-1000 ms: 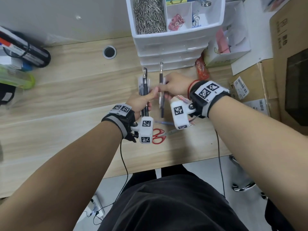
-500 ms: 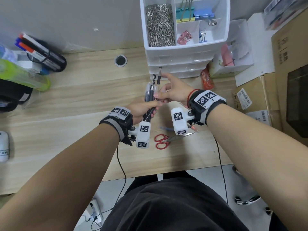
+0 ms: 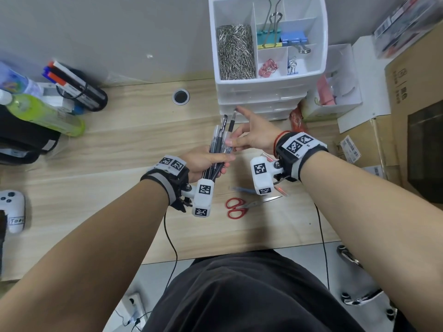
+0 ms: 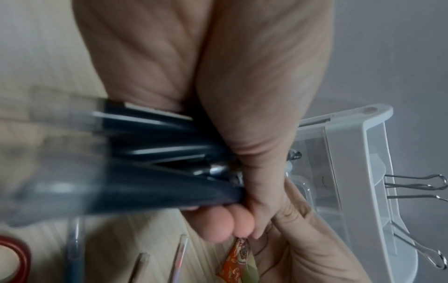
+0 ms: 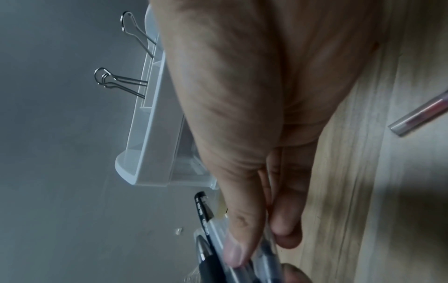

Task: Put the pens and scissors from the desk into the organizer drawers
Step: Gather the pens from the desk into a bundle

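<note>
- At my 10 o'clock a translucent green bottle [image 3: 45,113] lies on its side on the pale wood-grain desk [image 3: 115,164], with a banded bundle of markers [image 3: 76,86] in black barrels just behind it.
- A white game controller [image 3: 13,207], smooth and rounded, sits at my 9 o'clock near the desk's left edge.
- A round metal-rimmed cable hole [image 3: 181,96] is set in the desk at 11 o'clock.
- My left hand [image 3: 203,161] is wrapped in a fist round a bundle of pens [image 3: 219,144]: slim barrels, some glossy black, some clear plastic, fanning out toward 12 o'clock. The left wrist view shows my fingers [image 4: 218,227] curled under the dark barrels and the thumb pressing from above.
- Red-handled scissors [image 3: 242,207] with bare steel blades lie flat on the desk at 6 o'clock of that bundle, nearly closed, blades pointing to 3 o'clock.
- My right hand [image 3: 254,137] meets the bundle from 3 o'clock. Its thumb and a middle finger pinch a clear barrel near the top of the bundle, and the forefinger stretches straight toward 11 o'clock, its tip at the drawer fronts. The right wrist view shows the thumb [image 5: 240,247] flat on the clear plastic.
- A blue pen [image 3: 242,190] and a clear red-cored pen [image 5: 419,114] lie loose on the desk under my right wrist.
- The white plastic organizer [image 3: 266,92] stands at 12 o'clock, its translucent drawers all pushed in; the open top tray holds a heap of steel paper clips [image 3: 236,53] and coloured binder clips [image 3: 281,38].
- A brown cardboard box [image 3: 417,111] lies at 2 o'clock.
</note>
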The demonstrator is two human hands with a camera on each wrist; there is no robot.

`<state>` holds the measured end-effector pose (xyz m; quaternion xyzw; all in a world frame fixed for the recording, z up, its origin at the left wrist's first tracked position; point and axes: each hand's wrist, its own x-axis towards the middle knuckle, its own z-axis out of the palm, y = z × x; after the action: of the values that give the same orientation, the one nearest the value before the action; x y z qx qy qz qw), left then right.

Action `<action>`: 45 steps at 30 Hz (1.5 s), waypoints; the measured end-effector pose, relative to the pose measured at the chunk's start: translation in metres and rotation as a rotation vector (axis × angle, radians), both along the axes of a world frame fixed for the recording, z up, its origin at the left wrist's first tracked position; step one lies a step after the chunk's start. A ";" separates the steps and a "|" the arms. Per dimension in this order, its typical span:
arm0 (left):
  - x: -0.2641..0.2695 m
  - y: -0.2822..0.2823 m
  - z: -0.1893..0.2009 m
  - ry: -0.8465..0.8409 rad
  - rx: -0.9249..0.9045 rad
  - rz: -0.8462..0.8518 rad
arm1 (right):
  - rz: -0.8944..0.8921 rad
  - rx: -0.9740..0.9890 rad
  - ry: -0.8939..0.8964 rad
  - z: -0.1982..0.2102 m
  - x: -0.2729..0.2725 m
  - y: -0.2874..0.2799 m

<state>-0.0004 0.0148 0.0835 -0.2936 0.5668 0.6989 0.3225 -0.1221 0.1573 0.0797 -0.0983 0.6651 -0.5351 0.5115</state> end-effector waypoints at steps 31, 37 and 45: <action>-0.014 0.004 0.022 -0.026 -0.017 -0.051 | 0.043 0.145 0.260 0.024 0.003 -0.023; -0.014 0.006 0.012 -0.007 -0.064 -0.034 | 0.168 0.205 0.350 0.018 0.003 -0.026; -0.021 -0.008 -0.004 -0.031 -0.287 0.205 | -0.249 0.224 0.050 0.009 -0.016 -0.003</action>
<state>-0.0211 0.0071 0.0793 -0.4036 0.6229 0.6354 0.2129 -0.1379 0.1542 0.0888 0.0295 0.7402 -0.5142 0.4322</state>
